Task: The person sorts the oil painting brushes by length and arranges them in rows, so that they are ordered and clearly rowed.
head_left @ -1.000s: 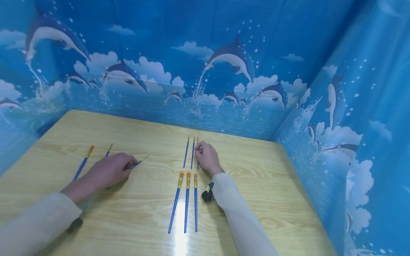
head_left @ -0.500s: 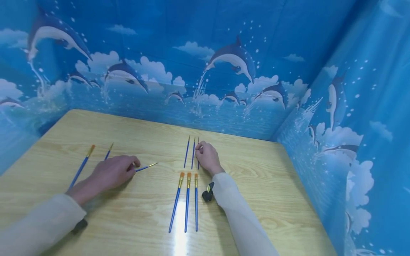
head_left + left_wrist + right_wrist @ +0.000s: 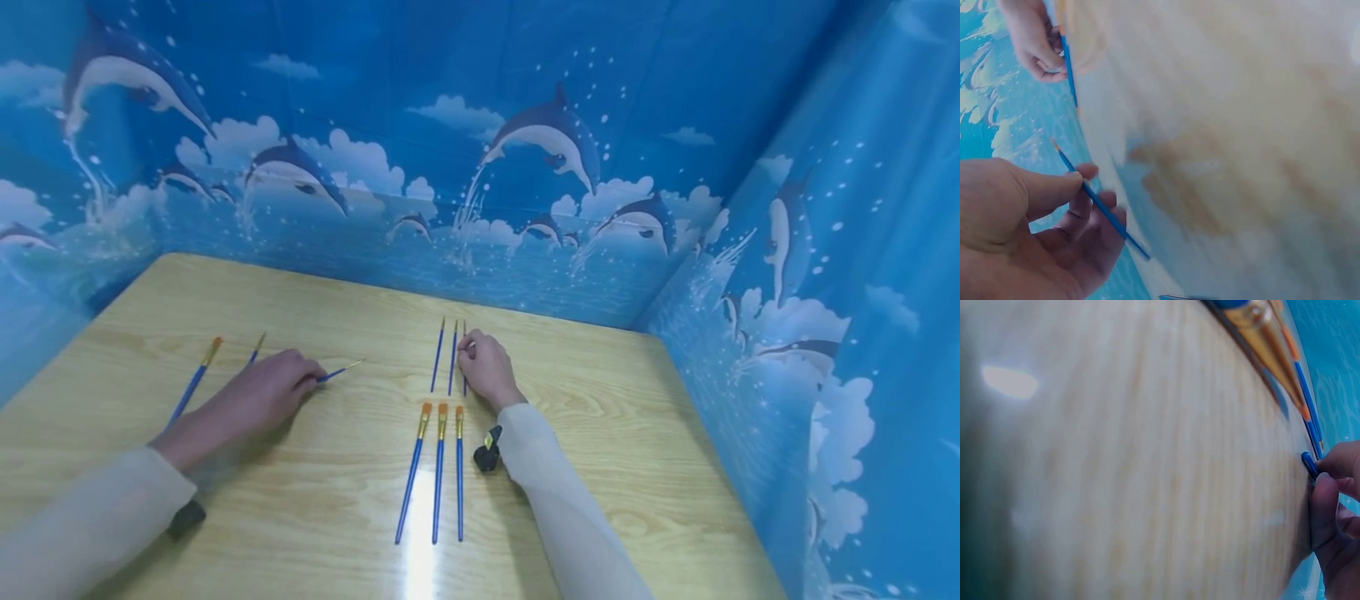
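My left hand (image 3: pixel 273 385) is over the left part of the table, pinching a thin paintbrush (image 3: pixel 1107 214) between thumb and fingers. The brush has a blue handle, and in the head view its pale tip points right. Farther right, my right hand (image 3: pixel 487 368) pinches another thin blue paintbrush (image 3: pixel 1310 466), the rightmost of the back row. Much of that brush is covered by the fingers. Beside it lie two similar thin brushes (image 3: pixel 453 354), roughly parallel. In front are three wider flat brushes (image 3: pixel 439 467) with orange bristles.
Left of my left hand lie a wide orange-tipped brush (image 3: pixel 193 387) and a thin brush (image 3: pixel 257 350), partly hidden by the hand. All lie on a wood-grain table (image 3: pixel 600 433). A blue dolphin-print curtain (image 3: pixel 450 167) stands along its back and right side.
My left hand, carrying its thin brush, has shifted a little right, and the brush's angle has changed along the way. The right hand has stayed on its brush.
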`<state>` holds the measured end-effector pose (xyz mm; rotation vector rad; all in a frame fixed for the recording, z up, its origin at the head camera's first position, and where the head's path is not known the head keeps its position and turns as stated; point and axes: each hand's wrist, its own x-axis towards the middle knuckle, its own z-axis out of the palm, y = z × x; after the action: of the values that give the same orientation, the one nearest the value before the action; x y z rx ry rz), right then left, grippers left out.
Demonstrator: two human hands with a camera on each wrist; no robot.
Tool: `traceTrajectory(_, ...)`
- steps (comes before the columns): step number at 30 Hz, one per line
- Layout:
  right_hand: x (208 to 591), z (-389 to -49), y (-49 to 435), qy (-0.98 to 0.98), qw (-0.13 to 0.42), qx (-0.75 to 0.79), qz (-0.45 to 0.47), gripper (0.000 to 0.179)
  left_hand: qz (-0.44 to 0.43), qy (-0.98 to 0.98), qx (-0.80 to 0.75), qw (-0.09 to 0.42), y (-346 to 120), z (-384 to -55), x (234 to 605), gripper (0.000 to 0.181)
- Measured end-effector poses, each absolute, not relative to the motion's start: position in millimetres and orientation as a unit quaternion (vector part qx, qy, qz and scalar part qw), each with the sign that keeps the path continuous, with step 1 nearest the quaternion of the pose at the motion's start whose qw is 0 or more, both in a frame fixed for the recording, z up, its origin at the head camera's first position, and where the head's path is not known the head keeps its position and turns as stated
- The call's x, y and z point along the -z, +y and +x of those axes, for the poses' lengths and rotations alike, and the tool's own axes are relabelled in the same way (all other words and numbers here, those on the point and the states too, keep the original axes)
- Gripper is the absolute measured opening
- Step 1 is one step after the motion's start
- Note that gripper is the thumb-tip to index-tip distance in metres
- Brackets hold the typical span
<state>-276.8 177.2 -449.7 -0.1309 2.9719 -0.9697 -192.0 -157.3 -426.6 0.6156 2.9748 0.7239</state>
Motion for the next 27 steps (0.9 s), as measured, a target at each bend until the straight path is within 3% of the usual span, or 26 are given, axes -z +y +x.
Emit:
traceTrajectory(10, 449, -277, 177, 0.949, 0.004, 0.311, -0.042, 0.010, 0.139, 0.923, -0.348, 0.093, -149, -223, 415, 0.028)
traceTrajectory(16, 450, -278, 177, 0.948, 0.008, 0.316, -0.043, 0.011, 0.129, 0.904, -0.395, 0.102, -127, -239, 414, 0.017)
traceTrajectory(27, 453, -282, 178, 0.951, 0.008, 0.307, -0.036, 0.009, 0.116, 0.918, -0.365, 0.108, -76, -268, 417, 0.041)
